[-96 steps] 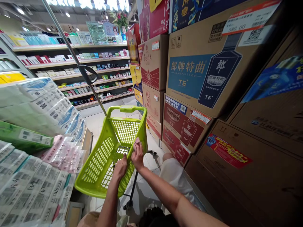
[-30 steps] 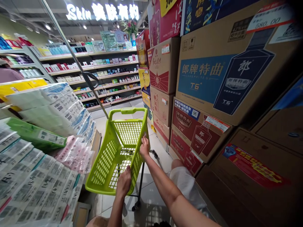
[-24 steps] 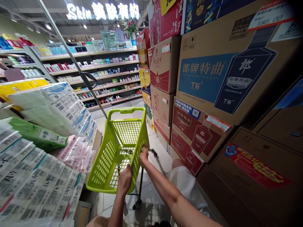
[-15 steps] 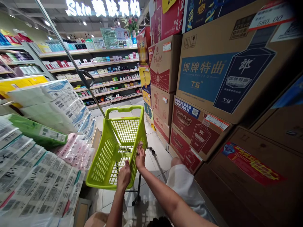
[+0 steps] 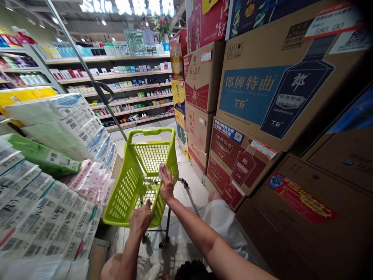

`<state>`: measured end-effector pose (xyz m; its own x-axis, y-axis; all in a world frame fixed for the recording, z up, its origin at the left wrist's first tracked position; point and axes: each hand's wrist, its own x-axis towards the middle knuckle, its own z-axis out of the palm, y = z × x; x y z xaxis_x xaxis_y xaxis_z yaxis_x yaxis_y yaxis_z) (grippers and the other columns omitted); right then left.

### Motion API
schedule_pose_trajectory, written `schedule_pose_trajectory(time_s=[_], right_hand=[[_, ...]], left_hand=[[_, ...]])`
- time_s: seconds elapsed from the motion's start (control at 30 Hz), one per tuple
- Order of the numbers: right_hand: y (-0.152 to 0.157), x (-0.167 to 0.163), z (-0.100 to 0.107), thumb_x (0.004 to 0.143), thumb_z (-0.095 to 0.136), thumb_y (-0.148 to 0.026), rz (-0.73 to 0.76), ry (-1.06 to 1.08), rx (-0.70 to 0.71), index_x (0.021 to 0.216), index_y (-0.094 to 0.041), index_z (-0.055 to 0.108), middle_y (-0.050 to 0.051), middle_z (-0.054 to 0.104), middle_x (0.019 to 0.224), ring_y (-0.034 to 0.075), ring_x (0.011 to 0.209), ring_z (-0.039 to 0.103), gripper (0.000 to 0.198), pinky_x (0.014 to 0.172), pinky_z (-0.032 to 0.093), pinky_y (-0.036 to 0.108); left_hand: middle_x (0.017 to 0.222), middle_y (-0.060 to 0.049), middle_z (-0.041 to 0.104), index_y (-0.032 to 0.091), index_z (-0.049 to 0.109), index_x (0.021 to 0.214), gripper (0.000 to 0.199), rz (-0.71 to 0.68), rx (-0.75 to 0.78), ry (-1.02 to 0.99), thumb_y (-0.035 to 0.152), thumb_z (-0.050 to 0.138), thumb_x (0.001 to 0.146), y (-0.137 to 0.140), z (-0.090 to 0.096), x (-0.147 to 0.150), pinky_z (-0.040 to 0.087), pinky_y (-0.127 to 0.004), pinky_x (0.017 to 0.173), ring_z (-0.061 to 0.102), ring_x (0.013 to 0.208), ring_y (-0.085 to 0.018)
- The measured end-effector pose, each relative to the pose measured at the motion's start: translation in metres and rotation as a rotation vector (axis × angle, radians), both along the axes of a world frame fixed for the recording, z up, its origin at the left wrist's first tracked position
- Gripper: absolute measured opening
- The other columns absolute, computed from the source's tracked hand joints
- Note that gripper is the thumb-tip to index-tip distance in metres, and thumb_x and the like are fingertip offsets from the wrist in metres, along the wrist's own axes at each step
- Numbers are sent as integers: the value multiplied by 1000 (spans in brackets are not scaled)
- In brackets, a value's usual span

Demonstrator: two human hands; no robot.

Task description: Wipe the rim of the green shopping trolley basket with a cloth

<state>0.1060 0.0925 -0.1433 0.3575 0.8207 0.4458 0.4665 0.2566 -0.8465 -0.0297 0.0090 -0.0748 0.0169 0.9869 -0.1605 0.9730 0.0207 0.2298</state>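
A lime-green shopping trolley basket [image 5: 116,210] with perforated walls stands tilted in front of me on a dark wheeled frame. My left hand [image 5: 140,217] is closed over its near rim, thumb side up; the fingers beyond the rim are partly hidden. Over the right side wall, my right hand [image 5: 166,187] holds a crumpled pinkish-grey cloth [image 5: 163,169], which sticks up past the fingers. I cannot tell whether the cloth touches the wall. Through the openings, parts of the frame and floor show inside the basket.
Stacked liquor cartons [image 5: 250,85] rise close on the right. Packs of tissue paper [image 5: 46,217] are piled on the left. A slanting metal pole [image 5: 75,48] with a dark loop stands beyond the basket. Shelves of cosmetics [image 5: 128,87] line the back. A knee in white clothing [image 5: 223,221] shows beside the cartons.
My right hand has moved left and slightly up with the cloth, away from the inner right wall. My left hand has slid left along the near rim. The view has shifted slightly.
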Motion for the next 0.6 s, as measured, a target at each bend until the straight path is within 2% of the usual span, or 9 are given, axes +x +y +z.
schedule_pose_trajectory(time_s=[0.07, 0.13, 0.23, 0.33, 0.43, 0.5, 0.6], right_hand=[[1, 6, 9, 71, 40, 7, 84, -110, 39, 144, -29, 56, 3, 46, 157, 24, 144, 41, 83, 115, 38, 44], [3, 14, 18, 70, 40, 7, 139, -183, 77, 145, -28, 55, 2, 44, 159, 23, 147, 37, 84, 113, 38, 42], [-4, 17, 27, 72, 37, 9, 131, -200, 99, 149, -26, 50, 3, 44, 159, 21, 149, 36, 86, 109, 41, 40], [-30, 7, 22, 77, 36, 9, 176, -227, 135, 148, -32, 50, 0, 55, 150, 20, 145, 41, 84, 107, 43, 39], [-43, 7, 18, 86, 46, 0, 308, -329, 195, 140, -33, 59, 0, 60, 143, 23, 139, 47, 66, 109, 42, 41], [-27, 21, 28, 88, 50, -3, 346, -375, 178, 135, -36, 64, -2, 62, 140, 24, 131, 52, 58, 104, 45, 40], [13, 48, 51, 87, 42, 3, 255, -328, 31, 134, -38, 64, -2, 64, 137, 22, 115, 58, 66, 88, 50, 36]], left_hand=[[109, -17, 76, 21, 75, 113, 76, 35, -42, 25, 50, 6, 102, -4, -2, -3, 47, -43, 93, 70, 107, -30], [103, -19, 75, 18, 76, 103, 81, 32, -65, 65, 50, 2, 101, -8, -4, -1, 47, -43, 89, 70, 102, -32], [100, -19, 75, 16, 76, 90, 83, 0, -48, 98, 48, 0, 101, -13, -3, 6, 46, -40, 85, 70, 100, -31], [102, -16, 76, 18, 75, 90, 80, -3, -21, 92, 45, 1, 102, -13, -2, 8, 45, -36, 84, 70, 100, -28], [102, -15, 76, 19, 76, 92, 78, -15, -9, 99, 44, 2, 102, -11, -4, 7, 45, -35, 84, 70, 100, -27], [101, -16, 76, 19, 76, 92, 79, -25, -5, 118, 43, 2, 102, -10, -6, 6, 45, -35, 84, 69, 99, -27], [97, -16, 76, 17, 75, 88, 77, -51, 21, 134, 43, 3, 102, -10, -10, 4, 45, -36, 87, 69, 99, -28]])
